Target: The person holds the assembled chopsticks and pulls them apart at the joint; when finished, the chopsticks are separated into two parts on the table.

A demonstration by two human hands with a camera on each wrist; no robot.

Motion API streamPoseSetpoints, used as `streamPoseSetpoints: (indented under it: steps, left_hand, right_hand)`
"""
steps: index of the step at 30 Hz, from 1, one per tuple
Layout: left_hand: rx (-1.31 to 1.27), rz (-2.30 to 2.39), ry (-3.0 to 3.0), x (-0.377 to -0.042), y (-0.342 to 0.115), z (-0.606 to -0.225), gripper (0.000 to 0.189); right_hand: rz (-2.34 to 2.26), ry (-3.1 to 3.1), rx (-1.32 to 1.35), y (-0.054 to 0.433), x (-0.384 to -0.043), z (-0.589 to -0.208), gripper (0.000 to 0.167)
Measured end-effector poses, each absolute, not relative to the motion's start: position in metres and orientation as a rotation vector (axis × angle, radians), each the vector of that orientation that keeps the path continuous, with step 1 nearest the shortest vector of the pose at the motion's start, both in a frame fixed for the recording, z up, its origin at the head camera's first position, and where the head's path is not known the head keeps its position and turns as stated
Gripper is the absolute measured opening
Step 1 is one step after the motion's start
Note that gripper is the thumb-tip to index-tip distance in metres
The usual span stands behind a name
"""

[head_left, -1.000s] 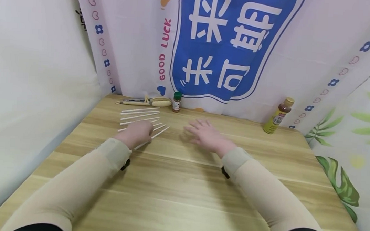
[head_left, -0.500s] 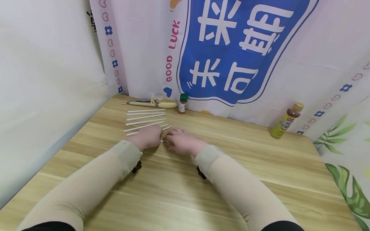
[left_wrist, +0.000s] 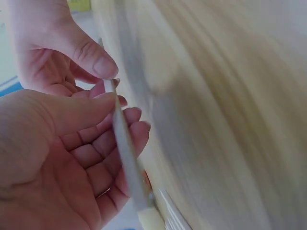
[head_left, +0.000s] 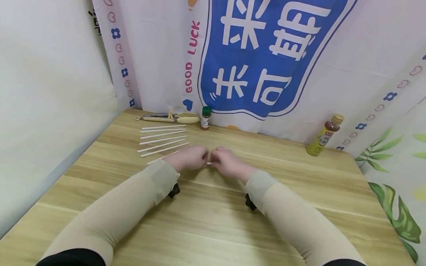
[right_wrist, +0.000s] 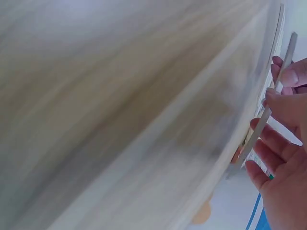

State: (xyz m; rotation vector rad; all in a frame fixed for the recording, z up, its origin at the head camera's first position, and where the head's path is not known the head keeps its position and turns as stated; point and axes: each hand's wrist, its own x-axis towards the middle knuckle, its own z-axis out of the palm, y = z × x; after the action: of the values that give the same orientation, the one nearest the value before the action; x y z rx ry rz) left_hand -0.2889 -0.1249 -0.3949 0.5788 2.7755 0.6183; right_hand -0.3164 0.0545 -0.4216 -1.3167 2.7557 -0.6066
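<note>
In the head view my left hand [head_left: 190,156] and right hand [head_left: 228,162] are close together over the table, to the right of a row of sticks. Between them they hold one thin, straight white stick [left_wrist: 127,148]. The left wrist view shows the left thumb pinching it against curled fingers, with the right thumb and fingers pinching it just beyond. From the right wrist, the same stick [right_wrist: 261,122] runs slantwise through both grips. Several similar white sticks [head_left: 163,136] lie fanned out on the tabletop; the left hand partly covers the nearest one.
Tongs [head_left: 167,118] with cream parts lie along the back edge, beside a small green-capped jar [head_left: 205,118]. A yellow-labelled bottle [head_left: 323,137] stands at the back right. Behind the wooden table [head_left: 209,228] hangs a printed cloth [head_left: 159,51].
The right hand has come in from the right, its spread fingers closing on the stick beside the left hand. Both hands have then shifted rightward, carrying the stick from the row.
</note>
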Motion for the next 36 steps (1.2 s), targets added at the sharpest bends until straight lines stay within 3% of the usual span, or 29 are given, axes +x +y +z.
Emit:
streamPoseSetpoints:
  steps: [9,17,36]
  left_hand:
    - [0.813,0.78,2.728,-0.308,-0.076,-0.394,0.011]
    - [1.012,0.903,2.603,-0.303,-0.052,-0.392,0.016]
    - [1.008,1.093,2.352,-0.299,-0.042,-0.387,0.02]
  right_hand:
    - [-0.773,2.714,-1.024,0.11,-0.311,-0.399,0.011]
    - [-0.768,2.716,-1.041,0.144,-0.292,-0.387,0.006]
    - [-0.843,2.78,-1.24,0.168,-0.278,-0.389,0.011]
